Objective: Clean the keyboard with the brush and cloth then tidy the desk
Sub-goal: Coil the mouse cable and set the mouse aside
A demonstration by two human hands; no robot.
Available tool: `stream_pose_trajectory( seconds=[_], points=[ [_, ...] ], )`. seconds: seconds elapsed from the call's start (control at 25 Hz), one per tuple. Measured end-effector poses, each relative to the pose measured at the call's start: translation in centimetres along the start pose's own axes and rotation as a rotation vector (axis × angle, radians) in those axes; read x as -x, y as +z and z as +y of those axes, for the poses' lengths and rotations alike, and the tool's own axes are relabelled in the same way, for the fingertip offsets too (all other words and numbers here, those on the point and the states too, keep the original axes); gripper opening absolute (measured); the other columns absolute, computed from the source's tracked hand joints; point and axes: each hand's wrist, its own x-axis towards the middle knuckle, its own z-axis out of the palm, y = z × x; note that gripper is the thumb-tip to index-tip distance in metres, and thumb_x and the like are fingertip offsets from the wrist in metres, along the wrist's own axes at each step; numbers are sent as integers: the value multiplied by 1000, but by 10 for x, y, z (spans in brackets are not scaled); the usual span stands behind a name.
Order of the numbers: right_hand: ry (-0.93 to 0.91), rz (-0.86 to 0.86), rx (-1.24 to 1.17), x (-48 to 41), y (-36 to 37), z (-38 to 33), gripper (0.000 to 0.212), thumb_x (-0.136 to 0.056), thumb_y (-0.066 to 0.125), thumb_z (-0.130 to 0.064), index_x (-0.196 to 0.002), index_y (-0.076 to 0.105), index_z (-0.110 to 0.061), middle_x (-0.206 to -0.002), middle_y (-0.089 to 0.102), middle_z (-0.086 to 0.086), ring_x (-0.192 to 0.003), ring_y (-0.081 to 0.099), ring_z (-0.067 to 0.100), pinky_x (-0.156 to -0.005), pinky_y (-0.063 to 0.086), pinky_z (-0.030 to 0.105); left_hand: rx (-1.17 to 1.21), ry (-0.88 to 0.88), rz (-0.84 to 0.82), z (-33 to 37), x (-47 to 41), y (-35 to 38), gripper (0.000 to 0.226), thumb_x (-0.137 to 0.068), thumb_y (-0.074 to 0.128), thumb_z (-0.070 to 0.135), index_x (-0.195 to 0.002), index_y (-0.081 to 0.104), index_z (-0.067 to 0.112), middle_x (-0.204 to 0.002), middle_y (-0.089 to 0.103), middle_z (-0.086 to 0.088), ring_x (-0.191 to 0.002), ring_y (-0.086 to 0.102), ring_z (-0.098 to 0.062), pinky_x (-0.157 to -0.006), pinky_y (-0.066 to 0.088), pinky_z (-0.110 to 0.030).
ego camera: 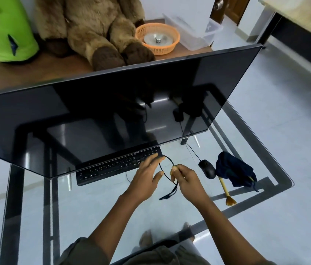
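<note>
A black keyboard (112,167) lies on the glass desk (246,203), half tucked under the monitor. Its thin black cable (167,161) loops off the right end. My right hand (186,180) pinches that cable, and the bundled cable end (170,194) hangs below the fingers. My left hand (147,176) rests with fingers apart against the keyboard's right end, beside the loop. A dark blue cloth (233,171) lies crumpled to the right, partly covering a wooden brush (226,194) whose bristles point toward me.
A black mouse (207,168) sits between my right hand and the cloth, its cord running back under the large dark monitor (103,111). Behind stand a brown teddy bear (97,29), a green cushion (3,29), an orange basket (157,38) and a clear box (194,29).
</note>
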Motion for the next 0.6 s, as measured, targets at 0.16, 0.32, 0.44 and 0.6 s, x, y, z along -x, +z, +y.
stream_pose_trajectory(
  seconds=[0.16, 0.32, 0.44, 0.6],
  points=[
    [-42, -168, -121, -2, -3, -43, 35, -107, 41, -30, -82, 55, -10, -60, 54, 2, -62, 48, 16, -70, 43, 33, 65, 93, 195, 18, -1, -25, 45, -99, 56, 24, -141, 43, 29, -146, 38, 13, -137, 33, -6, -113, 33, -27],
    [-54, -242, -189, -4, -1, -67, 37, -107, 42, -32, -84, 54, -5, -52, 53, 5, -60, 55, 22, -85, 51, 53, 20, 235, 199, 29, -6, -51, 28, -99, 56, 21, -126, 59, 26, -136, 48, 12, -133, 36, -3, -106, 37, -23],
    [-35, -237, -241, -3, 1, -83, 42, -104, 46, -34, -78, 53, -3, -51, 47, 13, -50, 47, 20, -68, 57, 47, -24, 266, 181, 26, -8, -62, 13, -100, 52, 16, -104, 63, 22, -111, 58, 12, -113, 50, -8, -95, 44, -33],
    [29, -232, -192, -1, -1, -91, 54, -101, 43, -52, -72, 57, -9, -50, 36, 1, -46, 31, 14, -47, 33, 27, 120, 89, 251, 15, -2, -68, 15, -103, 47, 18, -97, 61, 18, -92, 60, 6, -87, 57, -12, -77, 46, -29]
  ],
)
